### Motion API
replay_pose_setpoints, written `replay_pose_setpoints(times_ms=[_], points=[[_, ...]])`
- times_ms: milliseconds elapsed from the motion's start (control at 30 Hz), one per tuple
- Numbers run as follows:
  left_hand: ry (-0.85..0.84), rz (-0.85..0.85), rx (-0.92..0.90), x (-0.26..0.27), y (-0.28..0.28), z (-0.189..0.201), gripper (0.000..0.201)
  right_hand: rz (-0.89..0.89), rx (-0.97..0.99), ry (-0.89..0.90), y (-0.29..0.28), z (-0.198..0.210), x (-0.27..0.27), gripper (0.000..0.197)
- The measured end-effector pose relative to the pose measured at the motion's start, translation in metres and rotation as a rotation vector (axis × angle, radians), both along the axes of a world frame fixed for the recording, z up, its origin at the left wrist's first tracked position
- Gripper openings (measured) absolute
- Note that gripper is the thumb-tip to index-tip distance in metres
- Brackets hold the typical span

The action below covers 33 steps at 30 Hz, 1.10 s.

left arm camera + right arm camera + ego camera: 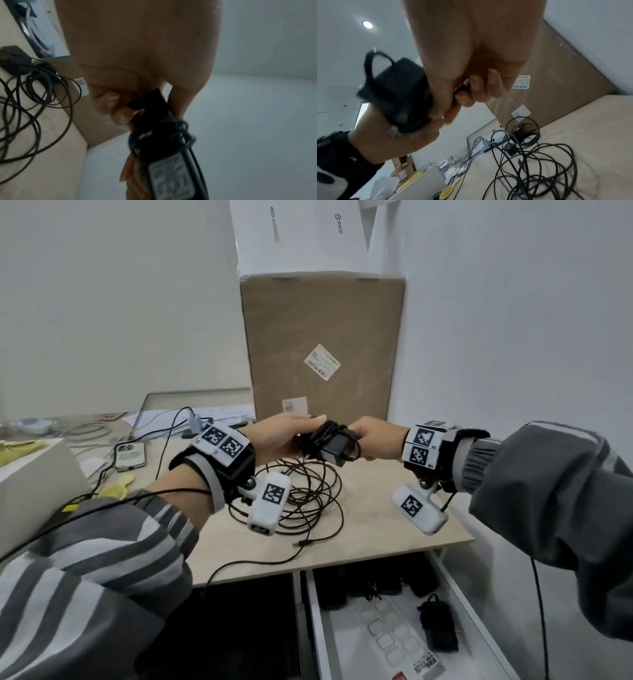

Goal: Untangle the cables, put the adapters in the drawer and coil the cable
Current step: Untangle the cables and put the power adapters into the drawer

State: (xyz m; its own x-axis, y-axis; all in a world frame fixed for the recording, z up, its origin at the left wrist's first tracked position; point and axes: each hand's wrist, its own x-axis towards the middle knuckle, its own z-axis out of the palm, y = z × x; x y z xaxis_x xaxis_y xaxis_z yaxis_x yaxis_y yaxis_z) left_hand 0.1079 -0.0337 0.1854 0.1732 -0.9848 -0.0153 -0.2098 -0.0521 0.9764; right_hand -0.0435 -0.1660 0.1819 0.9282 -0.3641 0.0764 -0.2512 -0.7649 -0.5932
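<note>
A black adapter [334, 446] with its cable wound around it hangs above the table, held between both hands. My left hand [305, 434] grips its left end; in the left wrist view the fingers [113, 102] curl around the adapter [154, 121]. My right hand [358, 440] grips the right end. In the right wrist view its fingers [476, 86] curl round a bit of black cable beside the adapter [397, 94]. A loose tangle of dark cable [301, 501] lies on the table below the hands. The drawer [469, 594] is open at lower right.
Several black adapters [438, 625] lie in the drawer. A tall cardboard box [322, 344] leans on the wall behind the hands. A phone [130, 455], a white box [34, 474] and other cables crowd the table's left. Another small adapter [511, 147] lies by the tangle.
</note>
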Motion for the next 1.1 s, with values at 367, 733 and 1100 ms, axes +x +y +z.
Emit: replay_pose_setpoints(times_ms=[367, 733, 1100], points=[[-0.484, 0.005, 0.302, -0.052, -0.002, -0.03, 0.036, -0.099, 0.365, 0.11, 0.004, -0.038, -0.049, 0.021], [-0.532, 0.183, 0.157, -0.1, -0.009, -0.081, 0.04, -0.229, 0.484, 0.068, 0.032, -0.075, -0.103, 0.025], [0.216, -0.008, 0.379, -0.135, 0.006, -0.147, 0.028, -0.479, 0.97, -0.187, 0.045, -0.143, -0.144, 0.019]])
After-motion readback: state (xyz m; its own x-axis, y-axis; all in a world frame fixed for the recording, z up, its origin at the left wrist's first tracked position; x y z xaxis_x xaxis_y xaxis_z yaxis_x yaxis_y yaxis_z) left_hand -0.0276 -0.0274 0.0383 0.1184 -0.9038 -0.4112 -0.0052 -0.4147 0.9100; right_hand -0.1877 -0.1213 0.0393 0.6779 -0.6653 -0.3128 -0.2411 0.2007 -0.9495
